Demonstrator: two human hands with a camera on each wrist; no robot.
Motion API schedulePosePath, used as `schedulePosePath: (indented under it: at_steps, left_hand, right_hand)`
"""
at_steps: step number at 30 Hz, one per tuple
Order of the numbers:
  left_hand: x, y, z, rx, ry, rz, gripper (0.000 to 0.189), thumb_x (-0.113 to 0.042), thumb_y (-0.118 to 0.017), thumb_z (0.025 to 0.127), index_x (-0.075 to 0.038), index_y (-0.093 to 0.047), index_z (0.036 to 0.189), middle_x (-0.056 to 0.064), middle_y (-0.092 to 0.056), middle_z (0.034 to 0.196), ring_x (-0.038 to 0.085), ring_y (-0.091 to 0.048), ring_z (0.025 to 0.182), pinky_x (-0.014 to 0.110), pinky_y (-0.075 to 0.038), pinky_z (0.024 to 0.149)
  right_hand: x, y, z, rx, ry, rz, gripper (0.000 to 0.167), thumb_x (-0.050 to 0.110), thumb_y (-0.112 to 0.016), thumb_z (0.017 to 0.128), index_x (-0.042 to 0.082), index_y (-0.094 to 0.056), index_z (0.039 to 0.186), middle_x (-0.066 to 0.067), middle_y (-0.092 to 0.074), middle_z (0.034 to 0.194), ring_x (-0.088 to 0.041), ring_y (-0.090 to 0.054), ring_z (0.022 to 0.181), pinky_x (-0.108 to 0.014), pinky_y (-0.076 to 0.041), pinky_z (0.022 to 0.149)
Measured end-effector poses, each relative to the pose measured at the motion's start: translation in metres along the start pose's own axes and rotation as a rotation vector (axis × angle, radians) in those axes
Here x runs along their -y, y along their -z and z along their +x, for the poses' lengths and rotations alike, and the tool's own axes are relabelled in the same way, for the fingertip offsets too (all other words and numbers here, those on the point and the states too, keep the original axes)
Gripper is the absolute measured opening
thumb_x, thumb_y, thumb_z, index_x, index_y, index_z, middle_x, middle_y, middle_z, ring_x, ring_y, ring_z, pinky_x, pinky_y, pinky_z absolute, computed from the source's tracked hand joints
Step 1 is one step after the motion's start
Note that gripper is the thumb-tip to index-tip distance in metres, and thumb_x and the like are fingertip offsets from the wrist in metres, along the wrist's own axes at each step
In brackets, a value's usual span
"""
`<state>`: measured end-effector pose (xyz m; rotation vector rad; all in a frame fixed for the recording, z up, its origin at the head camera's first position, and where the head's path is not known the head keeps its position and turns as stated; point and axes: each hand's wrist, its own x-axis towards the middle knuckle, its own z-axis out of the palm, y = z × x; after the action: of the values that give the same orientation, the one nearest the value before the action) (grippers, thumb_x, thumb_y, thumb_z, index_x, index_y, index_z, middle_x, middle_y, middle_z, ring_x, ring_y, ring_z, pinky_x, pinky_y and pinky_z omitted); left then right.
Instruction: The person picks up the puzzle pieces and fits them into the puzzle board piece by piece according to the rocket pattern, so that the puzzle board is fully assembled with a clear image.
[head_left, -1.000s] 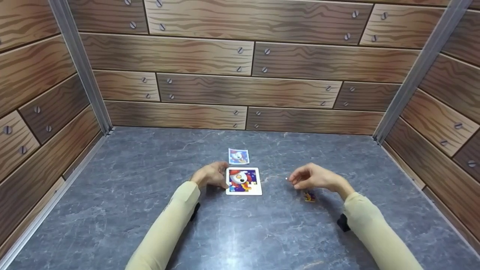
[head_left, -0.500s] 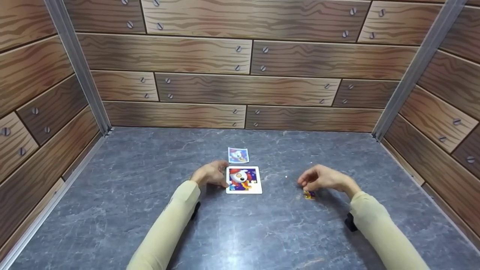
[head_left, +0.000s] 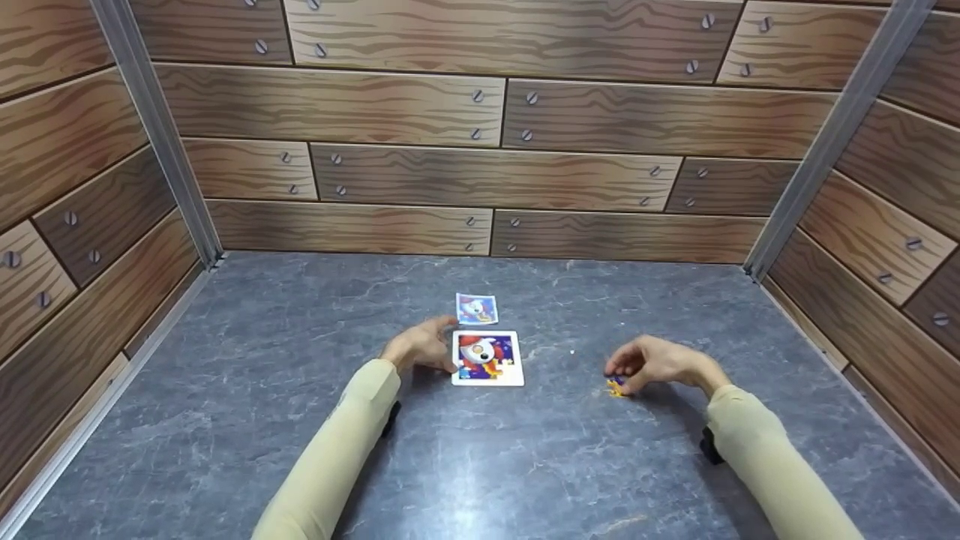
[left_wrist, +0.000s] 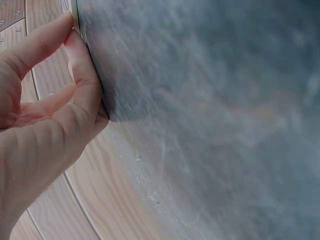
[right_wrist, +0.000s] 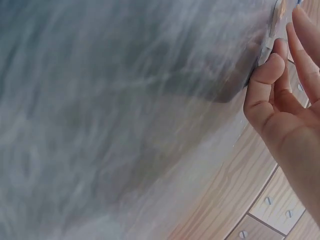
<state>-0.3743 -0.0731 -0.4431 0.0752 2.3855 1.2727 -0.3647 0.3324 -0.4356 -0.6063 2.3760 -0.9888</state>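
Note:
A white-bordered jigsaw puzzle lies flat on the table in the head view. Its picture shows a white-and-red cartoon rocket on purple, with bare white at the lower right. My left hand rests at its left side, a fingertip by the upper left corner and the thumb on the left edge. To the right, my right hand pinches at a small purple-and-orange puzzle piece low over the table; the fingers partly cover it. In the right wrist view, the right hand's fingers are curled close to the tabletop.
Behind the puzzle lies a small picture card with the same rocket. A tiny white speck sits between puzzle and right hand. Wood-plank-patterned walls enclose the grey marbled table at the back and sides.
My right hand has moved right and slightly toward me, onto the purple-and-orange puzzle piece, and its fingers have closed around it. My left hand stays at the puzzle's edge.

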Motion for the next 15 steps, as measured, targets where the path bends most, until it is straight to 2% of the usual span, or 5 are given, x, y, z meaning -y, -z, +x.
schedulePosePath:
  at_steps: [2, 4, 10, 15]
  left_hand:
    - [-0.0010, -0.0002, 0.0001, 0.004, 0.012, -0.004, 0.082, 0.007, -0.075, 0.075, -0.014, -0.042, 0.147, 0.014, -0.058, 0.122, 0.017, -0.059, 0.087, 0.026, -0.053, 0.071]
    - [-0.0011, -0.0003, -0.0002, -0.004, 0.025, 0.000, 0.079, 0.006, -0.075, 0.075, -0.014, -0.045, 0.145, 0.013, -0.058, 0.121, 0.016, -0.058, 0.086, 0.023, -0.052, 0.068]
    - [0.0002, -0.0010, -0.0007, -0.004, 0.019, -0.018, 0.078, 0.007, -0.075, 0.075, -0.012, -0.045, 0.145, 0.015, -0.056, 0.129, 0.019, -0.058, 0.094, 0.024, -0.054, 0.071]
    - [-0.0011, -0.0012, -0.0014, -0.023, 0.044, 0.001, 0.077, 0.006, -0.076, 0.075, -0.015, -0.047, 0.143, 0.014, -0.056, 0.130, 0.019, -0.058, 0.096, 0.025, -0.053, 0.073]
  right_hand:
    - [0.0004, -0.0006, 0.0000, 0.012, 0.007, -0.025, 0.039, 0.002, -0.081, 0.073, -0.005, -0.068, 0.109, -0.005, -0.064, 0.093, -0.014, -0.055, 0.085, -0.018, -0.048, 0.071]
    - [0.0006, -0.0013, 0.0003, 0.018, 0.005, -0.051, 0.038, 0.002, -0.082, 0.072, -0.003, -0.068, 0.107, -0.005, -0.063, 0.093, -0.015, -0.054, 0.085, -0.018, -0.047, 0.071]
    - [0.0006, -0.0029, 0.0008, 0.021, 0.010, -0.097, 0.034, 0.003, -0.082, 0.072, 0.001, -0.069, 0.103, -0.005, -0.064, 0.092, -0.017, -0.054, 0.084, -0.020, -0.046, 0.071]
    - [0.0014, -0.0028, 0.0009, 0.032, 0.012, -0.098, 0.031, 0.001, -0.080, 0.074, 0.000, -0.069, 0.102, -0.007, -0.063, 0.091, -0.016, -0.052, 0.082, -0.020, -0.046, 0.069]
